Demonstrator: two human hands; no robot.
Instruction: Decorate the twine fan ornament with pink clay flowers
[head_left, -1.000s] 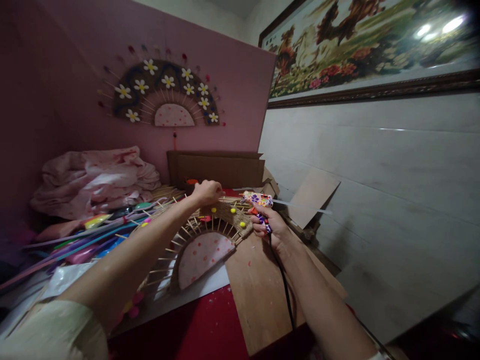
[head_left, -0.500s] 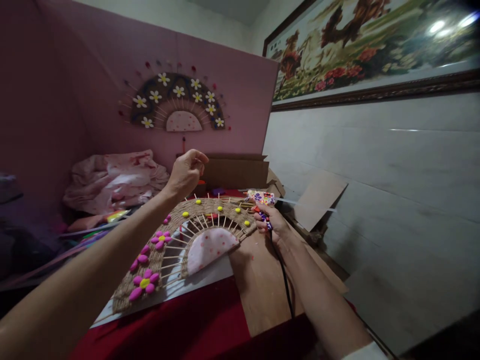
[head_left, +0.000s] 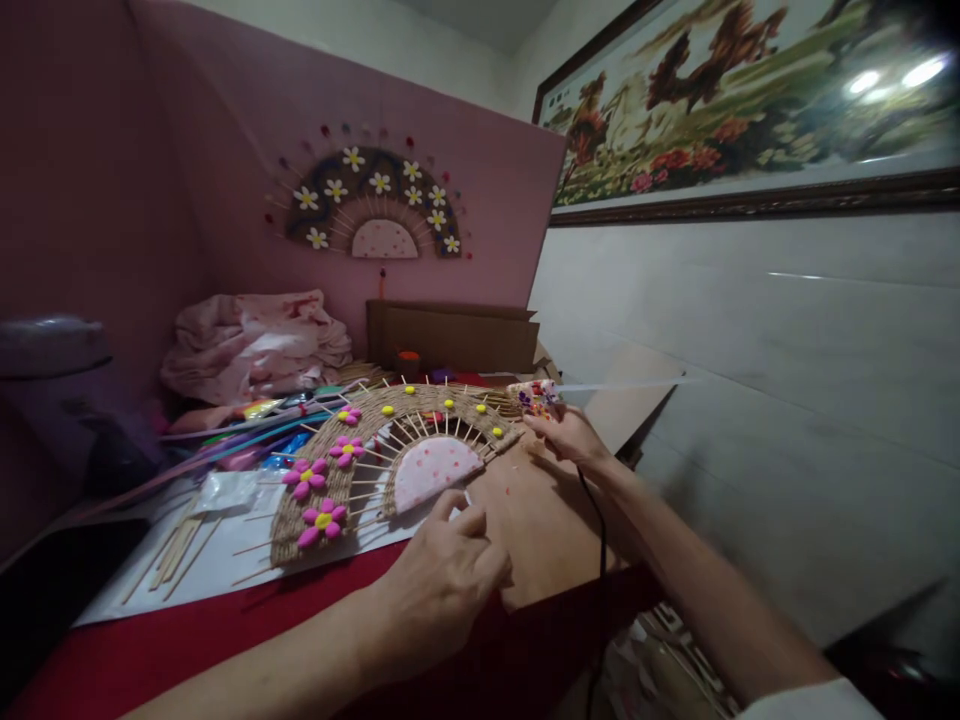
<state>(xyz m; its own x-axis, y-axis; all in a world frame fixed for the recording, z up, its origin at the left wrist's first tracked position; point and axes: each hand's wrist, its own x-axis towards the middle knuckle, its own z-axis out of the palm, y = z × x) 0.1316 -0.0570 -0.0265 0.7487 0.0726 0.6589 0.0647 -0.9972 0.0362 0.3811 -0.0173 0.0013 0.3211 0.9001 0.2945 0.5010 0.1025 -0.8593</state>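
A half-round woven fan (head_left: pixel 315 450) of brown cord on thin sticks lies on the table. Pink clay flowers with yellow middles sit along its left side, and bare yellow discs run on to its right end. Its inner half-circle (head_left: pixel 439 472) is white with pink dots. My left hand (head_left: pixel 442 560) is over the table just in front of that half-circle, fingers curled together; what they hold, if anything, I cannot make out. At the fan's right end, my right hand (head_left: pixel 566 435) grips a patterned glue gun (head_left: pixel 534 397), a clear glue stick (head_left: pixel 615 385) jutting out behind it.
A black cord (head_left: pixel 602 540) hangs from the glue gun past the wooden board (head_left: pixel 547 530). Loose sticks (head_left: pixel 176 550) and a clear plastic bag (head_left: pixel 238 490) lie at left. Behind are pink cloth (head_left: pixel 259 345) and cardboard (head_left: pixel 457 335). A finished-looking fan (head_left: pixel 382 205) hangs on the pink panel.
My left hand has come down from above the fan's back edge to in front of its inner half-circle. My right hand keeps hold of the glue gun. The view has shifted slightly.
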